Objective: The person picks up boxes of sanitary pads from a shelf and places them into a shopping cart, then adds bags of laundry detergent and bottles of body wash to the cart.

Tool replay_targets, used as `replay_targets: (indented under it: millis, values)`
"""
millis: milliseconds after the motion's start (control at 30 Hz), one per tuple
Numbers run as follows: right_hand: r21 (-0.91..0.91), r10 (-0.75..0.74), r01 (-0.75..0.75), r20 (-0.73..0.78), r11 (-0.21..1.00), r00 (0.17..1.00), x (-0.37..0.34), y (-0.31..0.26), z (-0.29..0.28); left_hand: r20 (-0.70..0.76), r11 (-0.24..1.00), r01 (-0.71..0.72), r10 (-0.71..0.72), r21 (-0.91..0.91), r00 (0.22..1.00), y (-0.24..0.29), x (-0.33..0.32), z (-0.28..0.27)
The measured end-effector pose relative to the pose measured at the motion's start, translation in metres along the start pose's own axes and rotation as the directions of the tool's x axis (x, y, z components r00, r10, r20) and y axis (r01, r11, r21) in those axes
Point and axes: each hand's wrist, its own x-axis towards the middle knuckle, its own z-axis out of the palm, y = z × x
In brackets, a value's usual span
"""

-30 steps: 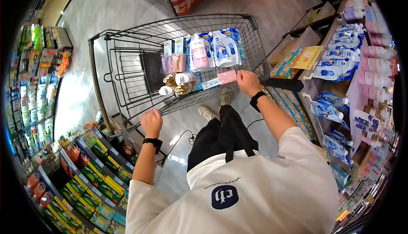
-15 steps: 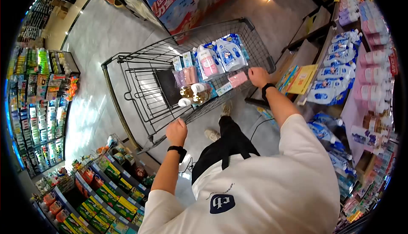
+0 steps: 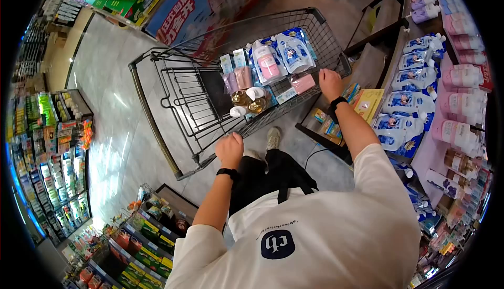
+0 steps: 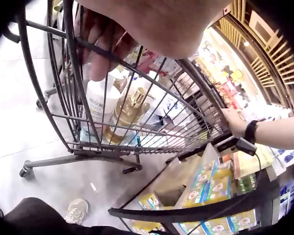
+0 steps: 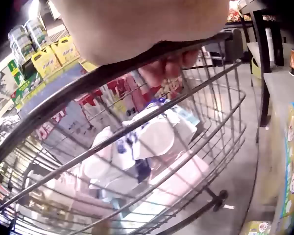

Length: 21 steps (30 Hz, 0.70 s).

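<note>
A wire shopping cart (image 3: 176,123) stands side-on before the person. My left hand (image 3: 229,150) grips the near top rim; in the left wrist view its fingers (image 4: 100,63) curl down inside the wires. Farther right along that rim, my right hand (image 3: 331,83) holds on, its fingers (image 5: 169,68) bent over the bar. Inside lie blue-and-white pouches (image 3: 295,53), a pink bottle (image 3: 269,66), pink packs (image 3: 302,82) and gold pump bottles (image 4: 125,115) with white-capped ones beside them.
Close on the right is a shelf of blue pouches (image 3: 404,102) and pink bottles (image 3: 455,102), with a low display and yellow sign (image 3: 367,105). Ahead stands a red and blue promotional display (image 3: 181,13). Shelves (image 3: 52,152) line the left; another (image 3: 144,242) is at lower left.
The cart with both hands on it has turned and shifted to the right in the head view. The promotional display ahead shows more, and the left hand sits farther right.
</note>
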Motion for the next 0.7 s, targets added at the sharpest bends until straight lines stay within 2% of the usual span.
replay_targets:
  millis: [33,100,133,167,200,233,300,333,433,467,533,567,633,667,700]
  values:
    - [-0.004,0.007,-0.008,-0.008,1.000,1.000,0.000,0.000,-0.001,0.003,1.000,-0.011,0.011,0.004,1.000,0.007,0.011,0.000]
    - [-0.014,0.085,-0.088,-0.120,0.996,0.989,-0.003,-0.015,-0.009,0.002,0.998,-0.066,0.066,0.019,0.998,0.018,0.038,0.005]
    - [0.090,0.246,-0.236,-0.108,0.967,0.963,-0.003,-0.023,-0.004,-0.002,0.996,-0.082,0.082,0.031,0.997,0.027,0.050,0.005]
    - [0.083,0.253,-0.245,-0.110,0.966,0.961,0.001,-0.034,0.005,0.004,0.995,-0.092,0.092,0.043,0.996,0.035,0.055,0.005]
    - [0.031,0.234,-0.233,-0.213,0.972,0.949,0.002,-0.047,0.013,0.007,0.995,-0.083,0.082,0.050,0.997,0.042,0.065,0.009]
    - [-0.022,0.209,-0.228,-0.319,0.973,0.925,0.003,-0.050,0.019,-0.007,0.990,-0.138,0.138,0.009,0.990,0.044,0.075,0.015]
    - [0.012,0.214,-0.215,-0.168,0.977,0.962,0.015,-0.032,0.031,-0.013,0.987,-0.159,0.159,0.026,0.987,0.063,0.096,0.007]
    - [-0.040,0.255,-0.256,-0.033,0.966,0.966,0.023,-0.022,0.032,-0.001,0.985,-0.171,0.171,0.007,0.985,0.068,0.109,0.009]
    - [-0.004,0.263,-0.263,0.022,0.965,0.965,0.042,-0.001,0.031,0.056,0.982,-0.188,0.189,-0.017,0.980,0.089,0.141,0.004]
    - [-0.002,0.276,-0.276,0.021,0.961,0.961,0.047,0.003,0.031,0.066,0.979,-0.204,0.203,0.000,0.977,0.094,0.151,0.005]
    - [0.016,0.238,-0.237,-0.103,0.971,0.966,0.060,0.016,0.033,0.084,0.970,-0.241,0.239,0.021,0.967,0.106,0.172,0.006]
    - [0.018,0.267,-0.266,-0.110,0.964,0.958,0.066,0.022,0.034,0.093,0.963,-0.269,0.265,0.029,0.960,0.112,0.182,0.006]
    - [0.021,0.207,-0.206,-0.037,0.978,0.978,0.083,0.035,0.033,0.079,0.960,-0.271,0.265,0.074,0.961,0.124,0.204,0.014]
    - [-0.015,0.216,-0.217,-0.040,0.976,0.976,0.090,0.041,0.035,0.094,0.918,-0.376,0.367,0.122,0.926,0.116,0.216,0.038]
    - [-0.007,0.209,-0.214,-0.198,0.977,0.958,0.091,0.061,0.062,0.105,0.872,-0.472,0.461,0.128,0.881,0.137,0.222,0.012]
